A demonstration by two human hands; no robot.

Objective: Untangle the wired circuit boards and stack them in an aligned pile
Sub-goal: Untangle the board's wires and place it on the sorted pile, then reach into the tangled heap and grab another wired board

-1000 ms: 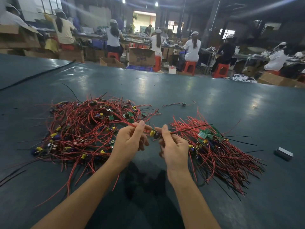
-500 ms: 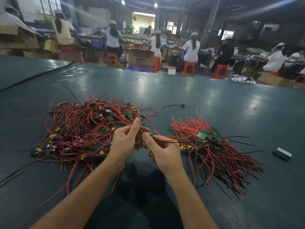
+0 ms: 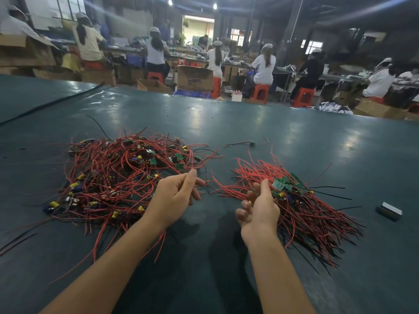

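A big tangled heap of wired circuit boards (image 3: pixel 118 177), with red and black leads, yellow capacitors and small green boards, lies on the left of the table. To the right lies a sorted pile (image 3: pixel 301 205), its green boards stacked together (image 3: pixel 283 185) and its wires fanned out toward me on the right. My right hand (image 3: pixel 258 208) is at that pile's left edge, thumb up and fingers curled round one wired board whose red leads (image 3: pixel 226 186) trail off to the left. My left hand (image 3: pixel 176 196) hovers by the heap's right edge with loosely curled fingers, holding nothing.
The dark green table (image 3: pixel 204 257) stretches far back. One loose wired board (image 3: pixel 251 143) lies behind the piles. A small grey block (image 3: pixel 389 210) sits at the right. A black cable (image 3: pixel 52 104) runs along the far left. Several seated workers and cardboard boxes are beyond the table.
The hands, which together held one wired board at the centre, have parted. My right hand carried it right to the sorted pile; my left hand let go and opened.
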